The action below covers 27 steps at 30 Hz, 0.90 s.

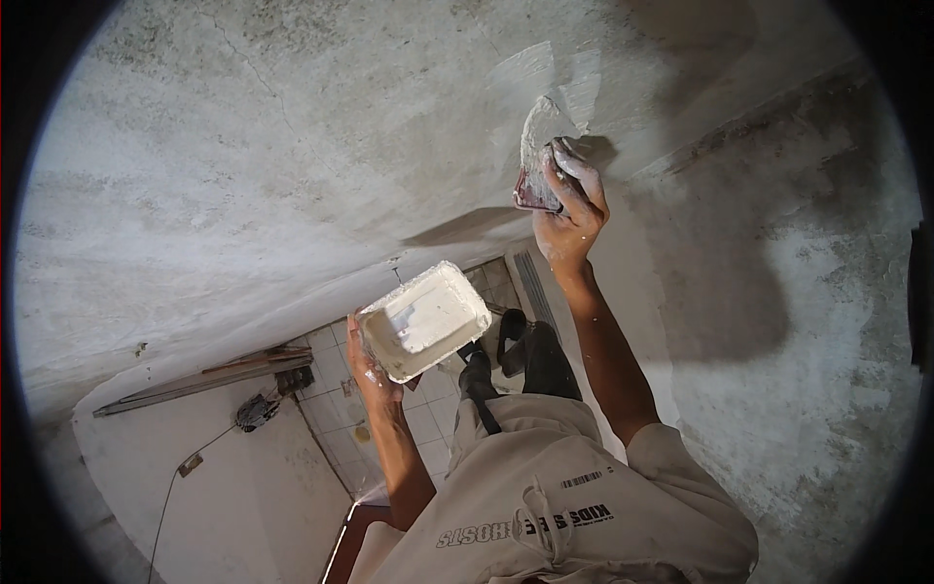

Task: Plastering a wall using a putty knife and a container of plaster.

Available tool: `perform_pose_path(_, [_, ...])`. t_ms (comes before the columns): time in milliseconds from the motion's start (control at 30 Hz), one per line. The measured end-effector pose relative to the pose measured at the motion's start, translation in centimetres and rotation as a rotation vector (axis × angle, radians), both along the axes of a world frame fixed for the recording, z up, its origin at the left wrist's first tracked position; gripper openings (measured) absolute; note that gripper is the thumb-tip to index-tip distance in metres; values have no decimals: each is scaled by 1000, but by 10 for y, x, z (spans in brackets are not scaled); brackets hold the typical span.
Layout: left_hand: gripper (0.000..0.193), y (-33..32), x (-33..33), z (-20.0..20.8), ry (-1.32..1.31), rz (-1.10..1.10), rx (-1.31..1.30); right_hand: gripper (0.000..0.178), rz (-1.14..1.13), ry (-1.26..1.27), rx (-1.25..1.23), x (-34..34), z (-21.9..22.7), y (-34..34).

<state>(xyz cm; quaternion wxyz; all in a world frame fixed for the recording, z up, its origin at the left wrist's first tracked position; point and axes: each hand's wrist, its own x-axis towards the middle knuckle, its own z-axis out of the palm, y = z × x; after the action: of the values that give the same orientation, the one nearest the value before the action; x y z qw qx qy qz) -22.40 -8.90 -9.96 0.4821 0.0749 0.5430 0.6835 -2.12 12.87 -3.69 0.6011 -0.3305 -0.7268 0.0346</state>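
My left hand (368, 368) is closed on the side of a pale rectangular tub (387, 341), held tilted at waist height. White paste coats the tub's inside and rim. Ahead and to the right, my right hand (572, 206) grips a putty knife (545, 125) with a wide blade and some dark red at its handle end. White paste covers much of the blade, whose far edge is at the rough grey wall (321, 127). Just beyond it, a fresh smear of paste (523, 70) marks the wall. Paste also spots the fingers of both hands.
Another patchy grey wall (827, 389) meets the first at a corner on the right. Below lies a tiled floor (336, 419). At the lower left, long thin strips (195, 391) rest by a pale surface (233, 496), with a dark bundle (256, 413) and a cable.
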Motion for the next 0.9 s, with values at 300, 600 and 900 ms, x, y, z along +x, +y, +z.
perform_pose_path(300, [49, 1, 5, 3, -77, 123, 18, 49, -3, -36, -18, 3, 0, -1])
perform_pose_path(600, [57, 1, 3, 7, -142, 97, 34, 48, 28, -25, 1, 4, -4, 0])
perform_pose_path(900, [59, 5, 1, 3, -20, 10, 3, 52, -20, -5, 23, -8, -3, 1])
